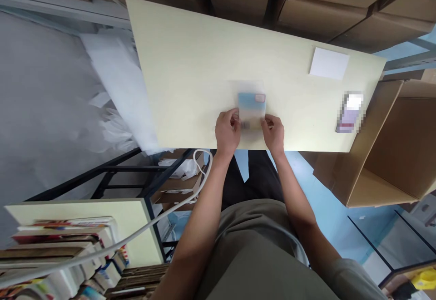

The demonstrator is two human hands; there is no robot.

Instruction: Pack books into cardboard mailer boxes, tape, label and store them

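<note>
A small book point(251, 107) with a blue and cream cover is over the pale table point(190, 73), near its front edge. The cover bears a reddish-edged label at the top right and what looks like a barcode at the lower left. My left hand point(227, 130) pinches the lower left side of the book, fingers curled. At the lower right side, my right hand point(274, 130) grips it between thumb and fingers. A faint, see-through sheet point(247, 85), perhaps clear plastic, shows past the book's top edge. Motion blurs the book slightly, and whether it touches the table I cannot tell.
A white rectangular stack or pad point(329, 63) lies at the table's far right, near a pixelated purple-and-white object point(350, 111). An open cardboard box point(384, 186) stands to the right. Cartons point(320, 23) line the back. A white cable point(153, 220) crosses beside books point(68, 241) at lower left.
</note>
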